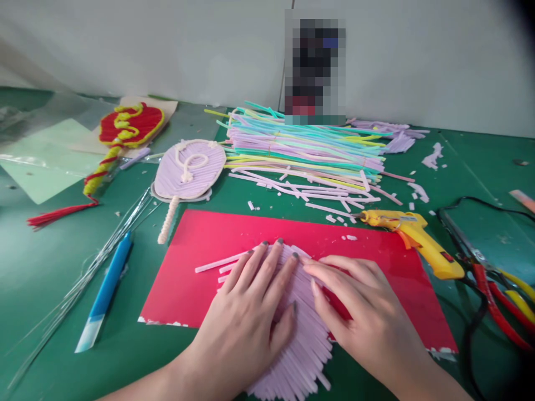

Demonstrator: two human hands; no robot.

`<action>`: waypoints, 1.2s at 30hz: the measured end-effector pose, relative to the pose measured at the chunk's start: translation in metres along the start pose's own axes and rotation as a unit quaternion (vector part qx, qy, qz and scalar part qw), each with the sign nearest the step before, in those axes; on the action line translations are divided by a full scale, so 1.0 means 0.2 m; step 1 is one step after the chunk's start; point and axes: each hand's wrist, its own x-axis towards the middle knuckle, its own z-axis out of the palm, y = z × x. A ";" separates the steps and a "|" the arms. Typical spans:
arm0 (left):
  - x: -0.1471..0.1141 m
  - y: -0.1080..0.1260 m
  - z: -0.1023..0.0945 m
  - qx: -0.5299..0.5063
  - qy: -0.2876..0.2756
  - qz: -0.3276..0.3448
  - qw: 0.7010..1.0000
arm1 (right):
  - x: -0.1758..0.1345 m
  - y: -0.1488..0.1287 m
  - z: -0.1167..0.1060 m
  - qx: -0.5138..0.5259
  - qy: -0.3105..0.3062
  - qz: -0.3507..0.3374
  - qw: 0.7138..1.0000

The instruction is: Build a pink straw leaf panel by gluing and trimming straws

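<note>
Side by side, lilac pipe cleaner pieces form a ribbed oval panel on a red sheet, reaching past its near edge. My left hand lies flat over the panel's left and upper part, fingers spread and pressing down. At the upper right edge, my right hand has its thumb and fingers drawn together on a lilac pipe cleaner; the fingertips partly hide it. Several loose lilac ends stick out left of my left hand.
Beyond the sheet lie bundled coloured pipe cleaners, a lilac fan and a red fan. A yellow glue gun and red-handled pliers are at right. Thin wires and a blue pen-shaped tool lie left.
</note>
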 end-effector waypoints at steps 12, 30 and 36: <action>0.01 0.00 0.00 0.003 -0.009 -0.008 1.000 | 0.00 0.00 0.00 0.001 0.002 -0.003 1.000; -0.01 0.01 0.00 0.021 -0.024 -0.011 0.999 | 0.00 0.00 -0.01 0.004 0.014 -0.003 1.000; -0.01 0.01 0.00 0.025 -0.030 0.000 0.999 | 0.00 0.00 -0.01 -0.006 0.038 0.017 0.999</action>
